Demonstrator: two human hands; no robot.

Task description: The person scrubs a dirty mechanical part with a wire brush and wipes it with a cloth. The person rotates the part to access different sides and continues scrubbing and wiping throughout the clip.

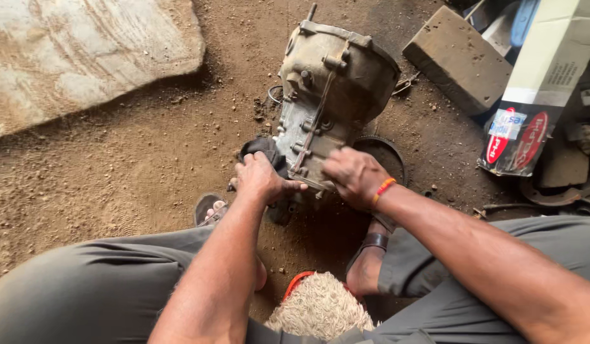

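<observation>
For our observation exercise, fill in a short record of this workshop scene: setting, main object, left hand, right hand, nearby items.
Setting: dirt floor, seen from above by a seated person
Main object: grimy metal gearbox casing standing on the ground
Left hand: left hand pressed on a dark rag against the casing's lower edge
Right hand: right hand on the casing's lower flange, with an orange wristband
Nearby items: stone slab, brick block, cardboard carton

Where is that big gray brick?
In the head view the gray brick lies on the dirt floor at the upper right, between the metal engine casing and the tall carton.
</observation>
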